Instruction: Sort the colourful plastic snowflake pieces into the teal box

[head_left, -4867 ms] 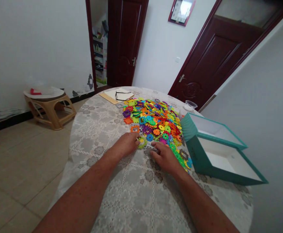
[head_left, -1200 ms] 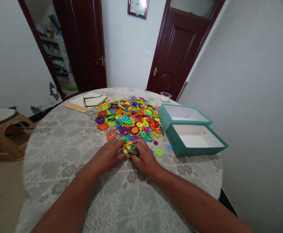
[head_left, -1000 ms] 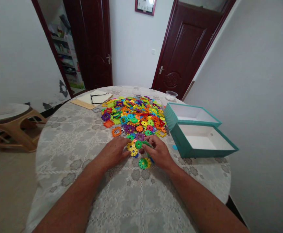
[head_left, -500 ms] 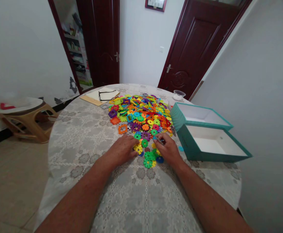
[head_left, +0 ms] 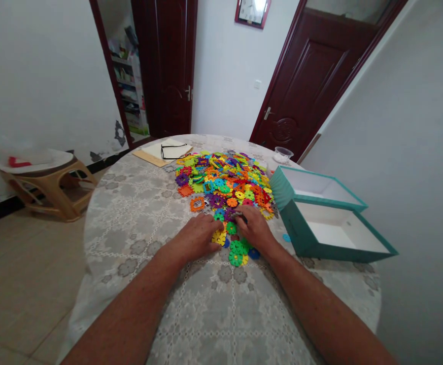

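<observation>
Head view: left hand spread round yellow disc, right hand pinching grey piece, open tablecloth toward edge.

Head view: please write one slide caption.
Left hand and right hand at colourful notched pieces beside a teal box.

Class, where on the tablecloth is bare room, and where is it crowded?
Bare tablecloth lies between tan paper and left hand, and between the forearms. Crowded: the heap beside the teal box, and pieces between left and right hand.
</observation>
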`<state>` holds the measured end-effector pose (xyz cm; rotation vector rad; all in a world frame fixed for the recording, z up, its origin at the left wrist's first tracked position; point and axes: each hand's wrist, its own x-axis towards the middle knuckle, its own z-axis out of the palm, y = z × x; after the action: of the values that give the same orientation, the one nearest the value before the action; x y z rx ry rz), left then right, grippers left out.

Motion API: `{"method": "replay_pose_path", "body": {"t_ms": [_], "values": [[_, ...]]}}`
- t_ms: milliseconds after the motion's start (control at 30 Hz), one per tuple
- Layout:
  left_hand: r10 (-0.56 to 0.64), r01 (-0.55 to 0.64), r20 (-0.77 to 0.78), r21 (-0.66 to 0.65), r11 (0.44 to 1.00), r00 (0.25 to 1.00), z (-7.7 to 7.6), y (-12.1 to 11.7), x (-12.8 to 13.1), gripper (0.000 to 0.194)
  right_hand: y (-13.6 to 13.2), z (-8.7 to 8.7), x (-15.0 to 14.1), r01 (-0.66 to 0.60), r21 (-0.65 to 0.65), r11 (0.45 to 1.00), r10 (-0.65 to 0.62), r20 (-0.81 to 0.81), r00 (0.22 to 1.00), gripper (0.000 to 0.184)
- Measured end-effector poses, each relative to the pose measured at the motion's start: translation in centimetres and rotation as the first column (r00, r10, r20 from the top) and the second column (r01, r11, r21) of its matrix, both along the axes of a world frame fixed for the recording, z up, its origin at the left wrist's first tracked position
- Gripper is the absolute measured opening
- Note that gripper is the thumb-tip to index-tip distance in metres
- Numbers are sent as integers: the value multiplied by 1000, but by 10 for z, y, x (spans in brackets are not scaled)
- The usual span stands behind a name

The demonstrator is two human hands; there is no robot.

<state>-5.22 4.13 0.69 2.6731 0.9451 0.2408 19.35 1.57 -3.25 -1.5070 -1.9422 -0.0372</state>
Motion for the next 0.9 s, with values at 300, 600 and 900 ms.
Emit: {"method": "replay_pose_path", "body": {"t_ms": [300,600,900], "values": [[-4,4,-5,-4,1000,1000,1,0,2,43,-5,-13,6,63,-3,998,-63,34,997,40],[-2,2,18,-3,1000,1000,-6,5,2,47,3,-18,3,32,-2,999,-31,115,993,44],[-6,7,8,-5,1000,1000,-1,3,3,46,8,-19,5,17,-71,997,-13,55,998,42]]}}
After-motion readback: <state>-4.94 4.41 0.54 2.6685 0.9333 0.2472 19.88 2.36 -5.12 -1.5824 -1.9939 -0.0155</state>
